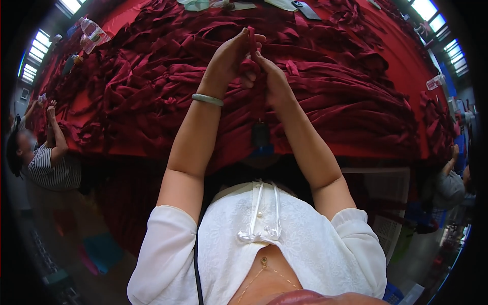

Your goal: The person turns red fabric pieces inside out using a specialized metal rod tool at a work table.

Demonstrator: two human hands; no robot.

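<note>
Over the table, my left hand (pixel 227 60), with a pale bangle at its wrist, has its fingers closed on a dark red fabric strip (pixel 252 40). Close against it, my right hand (pixel 274 76) pinches the same strip with its thumb and fingers. One part of the strip stands up above the fingertips, and more dark red cloth hangs down between my wrists. Beneath and around both hands spreads a large heap of dark red fabric strips (pixel 330 99), folded and tangled. Nearer to me, between my forearms, a small black object (pixel 260 134) sits at the table edge; its kind is unclear.
The red-covered table (pixel 406 51) holds a clear plastic bottle (pixel 93 35) at far left, another bottle (pixel 435 82) at right and a phone (pixel 306 10) at the back. A person in stripes (pixel 53 165) works at left, another person (pixel 450 185) at right. A white crate (pixel 399 178) stands below.
</note>
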